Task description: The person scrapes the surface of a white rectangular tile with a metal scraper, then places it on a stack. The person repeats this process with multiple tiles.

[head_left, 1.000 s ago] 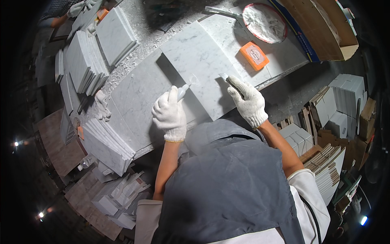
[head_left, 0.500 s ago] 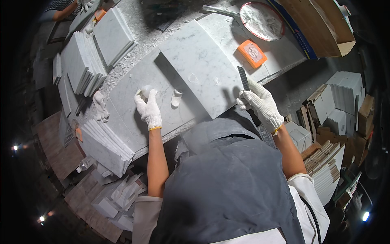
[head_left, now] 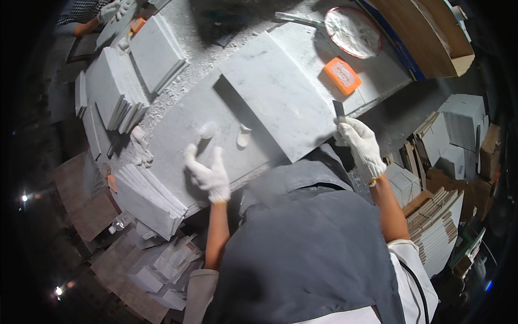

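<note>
My gloved left hand (head_left: 209, 174) is open above the near part of the bench, thumb and fingers spread with nothing between them. Just beyond its fingertips rests a small whitish translucent round object (head_left: 207, 130), whose kind I cannot make out. A white chunk (head_left: 244, 136) lies to the right of that. In my gloved right hand (head_left: 362, 146) is a dark flat snap-off blade (head_left: 338, 109), pinched between fingers and thumb and pointing up. The blade stands beside the right corner of a grey-veined white marble tile (head_left: 278, 92), which sits raised and casts a shadow on the bench slab.
An orange box (head_left: 342, 75) and a red-rimmed bowl of white powder (head_left: 353, 32) lie behind the tile. A cardboard box (head_left: 431, 40) stands far right. Stacked tiles (head_left: 116, 89) line the left, with a co-worker's gloved hand (head_left: 112, 9) beyond. Cartons (head_left: 458, 121) stand at right.
My left hand has let go of the small whitish object and drawn back toward me, its fingers opening. My right hand, still with the blade, has shifted slightly right and nearer. The whole view has shifted slightly.
</note>
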The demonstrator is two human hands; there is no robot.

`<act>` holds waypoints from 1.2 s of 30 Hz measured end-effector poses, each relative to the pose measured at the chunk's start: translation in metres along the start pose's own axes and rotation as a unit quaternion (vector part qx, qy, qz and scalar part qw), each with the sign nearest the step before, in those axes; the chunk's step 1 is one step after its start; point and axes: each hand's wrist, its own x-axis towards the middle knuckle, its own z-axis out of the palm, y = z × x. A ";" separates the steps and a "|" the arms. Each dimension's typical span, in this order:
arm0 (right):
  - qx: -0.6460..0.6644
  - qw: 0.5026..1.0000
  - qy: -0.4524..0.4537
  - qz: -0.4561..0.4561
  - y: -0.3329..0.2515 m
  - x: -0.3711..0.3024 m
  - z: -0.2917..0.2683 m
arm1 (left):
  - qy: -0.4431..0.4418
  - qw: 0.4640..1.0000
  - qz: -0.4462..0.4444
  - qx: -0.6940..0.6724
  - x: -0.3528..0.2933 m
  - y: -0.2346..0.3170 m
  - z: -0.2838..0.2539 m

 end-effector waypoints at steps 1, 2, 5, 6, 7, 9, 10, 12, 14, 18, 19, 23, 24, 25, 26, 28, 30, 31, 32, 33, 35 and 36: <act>-0.032 0.999 0.025 0.009 -0.002 0.000 0.001 | 0.005 0.989 0.146 -0.011 -0.002 0.017 -0.007; -0.018 1.000 0.020 -0.005 -0.003 -0.001 0.004 | -0.073 0.976 0.201 -0.027 -0.001 0.033 -0.008; -0.006 1.000 0.008 0.008 -0.005 -0.002 0.015 | -0.434 0.867 0.226 0.096 0.011 0.078 0.015; -0.019 1.000 0.008 -0.008 -0.004 -0.002 0.018 | -0.366 0.872 0.300 0.126 0.014 0.091 0.033; -0.043 0.998 0.013 -0.051 -0.003 -0.003 0.020 | -0.266 0.874 0.387 0.123 0.014 0.102 0.053; 0.003 0.999 0.024 -0.034 0.002 -0.003 0.020 | -0.187 0.844 0.477 0.160 0.013 0.114 0.084; -0.013 0.999 0.034 -0.021 0.003 -0.005 0.017 | -0.258 0.835 0.446 0.195 0.015 0.115 0.095; -0.010 0.999 0.046 -0.025 0.009 -0.010 0.011 | -0.347 0.805 0.403 0.262 0.022 0.113 0.110; -0.004 0.998 0.052 -0.016 0.015 -0.015 0.006 | -0.263 0.754 0.444 0.406 0.025 0.110 0.111; -0.013 0.998 0.047 -0.034 0.022 -0.016 0.012 | -0.305 0.678 0.564 0.358 0.019 0.106 0.089; -0.059 0.994 0.060 -0.064 0.023 -0.015 0.018 | -0.451 0.707 0.503 0.209 0.013 0.105 0.081; -0.174 0.963 0.082 -0.191 0.019 -0.010 0.048 | -0.237 0.912 0.317 -0.106 -0.003 0.096 0.055; -0.253 0.929 0.102 -0.249 0.017 -0.010 0.055 | -0.233 0.938 0.253 -0.045 -0.009 0.094 0.046; -0.381 0.871 0.131 -0.280 0.014 -0.010 0.059 | -0.262 0.953 0.148 0.033 -0.014 0.091 0.040; -0.382 0.880 0.096 -0.267 0.012 -0.013 0.061 | -0.294 0.952 0.075 0.024 -0.018 0.089 0.036; -0.434 0.875 0.087 -0.198 0.007 -0.017 0.064 | -0.407 0.901 -0.141 0.044 -0.022 0.085 0.030; -0.466 0.863 0.067 -0.181 0.004 -0.018 0.068 | -0.433 0.885 -0.169 0.005 -0.022 0.083 0.032; -0.457 0.866 0.069 -0.193 0.003 -0.017 0.071 | -0.446 0.874 -0.196 -0.003 -0.021 0.082 0.035; -0.447 0.868 0.070 -0.206 0.003 -0.013 0.077 | -0.469 0.864 -0.185 0.012 -0.020 0.081 0.039; -0.437 0.869 0.072 -0.220 0.003 -0.011 0.081 | -0.484 0.857 -0.176 0.030 -0.019 0.081 0.044; -0.475 0.845 0.076 -0.232 0.004 -0.003 0.090 | -0.500 0.849 -0.165 0.047 -0.016 0.080 0.050; -0.468 0.853 0.073 -0.218 0.004 -0.003 0.090 | -0.504 0.847 -0.165 0.047 -0.015 0.080 0.051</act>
